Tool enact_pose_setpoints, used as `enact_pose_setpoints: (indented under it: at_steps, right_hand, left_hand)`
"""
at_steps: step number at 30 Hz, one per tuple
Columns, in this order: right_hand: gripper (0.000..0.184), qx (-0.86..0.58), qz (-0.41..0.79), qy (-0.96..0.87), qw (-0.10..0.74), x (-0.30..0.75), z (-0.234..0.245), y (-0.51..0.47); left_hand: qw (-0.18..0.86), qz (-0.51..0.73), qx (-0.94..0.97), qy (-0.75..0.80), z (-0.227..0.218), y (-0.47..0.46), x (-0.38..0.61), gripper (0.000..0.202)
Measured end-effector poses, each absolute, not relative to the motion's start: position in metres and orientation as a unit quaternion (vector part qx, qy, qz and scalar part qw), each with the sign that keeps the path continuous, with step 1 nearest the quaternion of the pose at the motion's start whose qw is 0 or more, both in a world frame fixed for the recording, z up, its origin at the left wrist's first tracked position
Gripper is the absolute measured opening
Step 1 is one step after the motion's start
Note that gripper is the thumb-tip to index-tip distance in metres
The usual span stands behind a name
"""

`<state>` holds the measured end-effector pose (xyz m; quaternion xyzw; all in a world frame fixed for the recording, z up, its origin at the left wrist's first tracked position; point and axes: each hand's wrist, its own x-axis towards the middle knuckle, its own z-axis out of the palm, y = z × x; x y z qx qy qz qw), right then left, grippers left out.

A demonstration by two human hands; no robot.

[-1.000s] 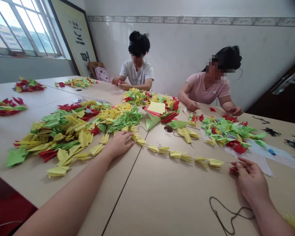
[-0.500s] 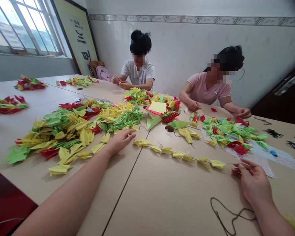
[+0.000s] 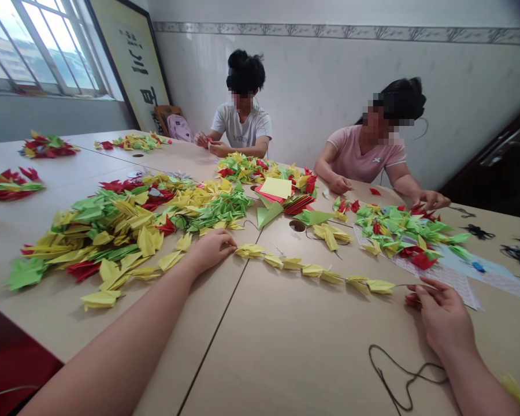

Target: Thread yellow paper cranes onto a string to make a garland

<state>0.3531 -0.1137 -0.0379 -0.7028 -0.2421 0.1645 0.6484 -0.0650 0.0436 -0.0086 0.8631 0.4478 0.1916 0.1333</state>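
Note:
Several yellow folded paper cranes [image 3: 292, 263] hang in a row on a dark string, stretched across the table between my hands. My left hand [image 3: 211, 251] is closed at the row's left end, its fingertips pinched at the tip of the leftmost crane. At the other end my right hand [image 3: 444, 315] pinches the string [image 3: 401, 285] just beyond the last crane. Slack dark string [image 3: 409, 375] loops on the table below my right hand. Beside my left forearm lie loose yellow cranes [image 3: 101, 299] and a big pile of green, yellow and red ones [image 3: 112, 222].
Square paper sheets [image 3: 276, 188] are stacked mid-table near a round hole [image 3: 297, 226]. Another crane pile [image 3: 398, 228] rests on printed sheets to the right, with dark cords [image 3: 479, 232] beyond. Two people [image 3: 242, 124] sit across, hands at work.
My left fingers have curled in from a straighter pose onto the end of the row. My right hand keeps its pinch on the string. The view has shifted slightly.

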Motion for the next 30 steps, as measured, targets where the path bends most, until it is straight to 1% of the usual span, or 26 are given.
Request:
enact_pose_setpoints:
  at_steps: [4,9,13,17,21,24,26,28,30]
  right_hand:
    - [0.035,-0.703,0.165,-0.243,0.648,0.355,-0.039,-0.113]
    - [0.039,-0.697,0.156,-0.254,0.652,0.357,-0.042,-0.113]
    - [0.037,-0.692,0.138,-0.271,0.655,0.355,-0.039,-0.114]
    - [0.031,-0.683,0.069,-0.276,0.672,0.351,-0.034,-0.115]
    - [0.027,-0.68,0.013,-0.275,0.679,0.348,-0.029,-0.116]
    - [0.026,-0.675,-0.004,-0.259,0.691,0.347,-0.027,-0.116]
    - [0.026,-0.671,-0.011,-0.244,0.7,0.349,-0.027,-0.116]
    - [0.025,-0.67,-0.011,-0.232,0.705,0.351,-0.028,-0.116]
    - [0.023,-0.671,-0.005,-0.219,0.709,0.353,-0.028,-0.117]
  left_hand:
    - [0.142,0.212,0.859,0.444,-0.008,0.042,-0.062,0.017]
    - [0.146,0.266,0.822,0.482,-0.008,0.042,-0.061,0.021]
    - [0.227,0.374,0.761,0.478,-0.005,0.042,-0.059,0.022]
    - [0.308,0.476,0.698,0.438,0.002,0.038,-0.057,0.02]
    - [0.353,0.529,0.641,0.428,0.009,0.033,-0.055,0.018]
    - [0.357,0.519,0.646,0.43,0.01,0.032,-0.055,0.017]
    - [0.347,0.491,0.668,0.438,0.009,0.032,-0.055,0.017]
    - [0.326,0.435,0.702,0.459,0.008,0.032,-0.057,0.017]
    - [0.308,0.348,0.741,0.484,0.007,0.033,-0.059,0.019]
